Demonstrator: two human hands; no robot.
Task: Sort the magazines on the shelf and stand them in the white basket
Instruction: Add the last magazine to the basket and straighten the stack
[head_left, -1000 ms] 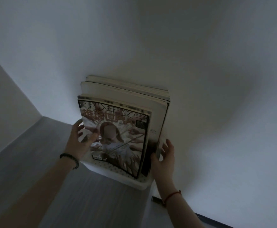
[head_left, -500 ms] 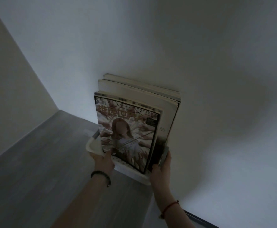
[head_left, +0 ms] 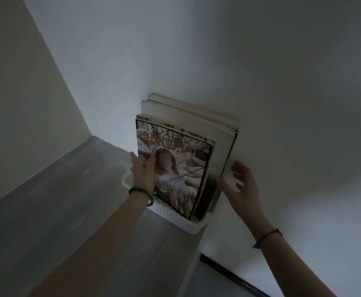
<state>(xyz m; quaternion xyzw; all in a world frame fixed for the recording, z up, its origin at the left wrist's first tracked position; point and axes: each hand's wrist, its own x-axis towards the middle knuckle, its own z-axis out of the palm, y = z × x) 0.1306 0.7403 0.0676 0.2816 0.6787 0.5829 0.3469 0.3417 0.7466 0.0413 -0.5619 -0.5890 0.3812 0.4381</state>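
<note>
Left hand (head_left: pixel 142 174) on magazines (head_left: pixel 175 166), basket (head_left: pixel 171 213) half-hidden

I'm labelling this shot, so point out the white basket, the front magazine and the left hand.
white basket (head_left: pixel 193 229): head view, near corner rim.
front magazine (head_left: pixel 184 159): head view, cover middle.
left hand (head_left: pixel 143 174): head view, back of hand.

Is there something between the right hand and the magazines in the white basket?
Nothing visible. The right hand is open beside the right edge of the magazines, with only a small gap of air between. The magazines already stand in the white basket, and the left hand rests on the front cover.
</note>
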